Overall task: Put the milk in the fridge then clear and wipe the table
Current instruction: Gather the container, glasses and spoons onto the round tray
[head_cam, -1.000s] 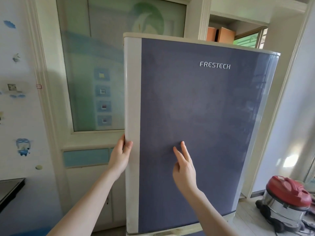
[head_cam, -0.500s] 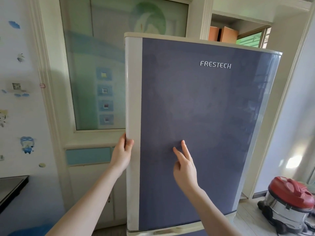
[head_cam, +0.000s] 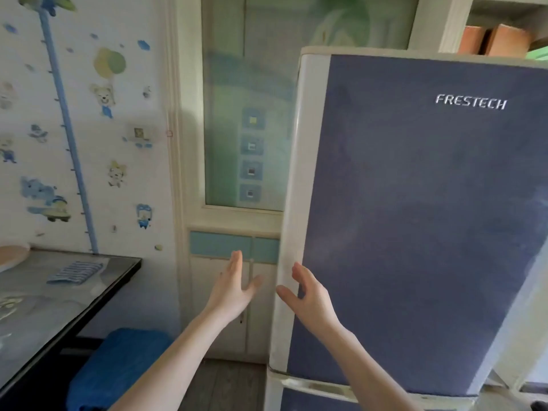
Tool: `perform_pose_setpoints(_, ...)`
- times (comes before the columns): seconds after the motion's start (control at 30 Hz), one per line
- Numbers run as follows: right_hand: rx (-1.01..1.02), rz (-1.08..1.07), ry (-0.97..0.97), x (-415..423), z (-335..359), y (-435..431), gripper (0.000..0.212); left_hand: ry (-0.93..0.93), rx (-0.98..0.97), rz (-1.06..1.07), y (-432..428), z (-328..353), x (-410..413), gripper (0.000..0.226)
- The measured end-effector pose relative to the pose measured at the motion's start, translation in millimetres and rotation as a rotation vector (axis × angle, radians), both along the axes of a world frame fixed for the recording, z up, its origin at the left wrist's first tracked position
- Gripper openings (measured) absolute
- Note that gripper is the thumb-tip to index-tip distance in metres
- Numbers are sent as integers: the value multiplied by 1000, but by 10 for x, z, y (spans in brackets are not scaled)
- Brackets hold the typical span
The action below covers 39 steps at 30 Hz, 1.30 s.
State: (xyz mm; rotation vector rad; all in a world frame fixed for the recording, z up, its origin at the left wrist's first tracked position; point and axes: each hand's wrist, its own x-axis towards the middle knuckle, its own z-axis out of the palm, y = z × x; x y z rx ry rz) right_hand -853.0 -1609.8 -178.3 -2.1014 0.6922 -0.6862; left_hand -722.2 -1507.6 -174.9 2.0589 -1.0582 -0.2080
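The fridge (head_cam: 415,218) fills the right side, its blue upper door with white trim closed. My right hand (head_cam: 308,295) is in front of the door's white left edge, fingers spread and loosely bent, holding nothing. To the left of the fridge my left hand (head_cam: 234,289) hangs in the air with straight fingers, apart from the door. The dark glass-topped table (head_cam: 59,307) shows at the lower left. A blue striped cloth (head_cam: 74,272) lies on it. No milk is in view.
A pale round plate edge (head_cam: 12,255) sits at the table's far left. A blue stool (head_cam: 115,369) stands under the table's end. Behind my hands is a white door (head_cam: 237,173) with frosted glass. The left wall (head_cam: 74,129) has cartoon stickers.
My left hand has let go of the fridge door's edge and my right hand has come off the door front. The view has swung left, bringing the table into sight.
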Motion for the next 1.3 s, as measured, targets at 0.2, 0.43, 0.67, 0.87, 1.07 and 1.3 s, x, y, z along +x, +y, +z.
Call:
perform_pose_setpoints(0.2, 88, 172, 263, 489, -88, 499, 94, 102, 188, 108, 798, -172, 288, 89)
perform_pose_setpoints(0.43, 8, 357, 326, 1051, -107, 1263, 70, 206, 150, 313, 1919, -229, 593, 93)
perform_pose_setpoints(0.67, 19, 541, 324, 1725, -315, 2414, 89, 273, 97, 485, 3297, -285, 993, 93)
perform_pose_setpoints(0.87, 22, 648, 306, 2345, -380, 3491, 88, 263, 95, 580, 4519, -279, 1434, 97)
perform_pose_setpoints(1.07, 28, 691, 324, 2804, -498, 4174, 88, 257, 43, 604, 5291, -329, 1690, 88)
perform_pose_setpoints(1.3, 23, 718, 350, 3488, -654, 4683, 84, 234, 17, 634, 5790, -456, 2235, 76)
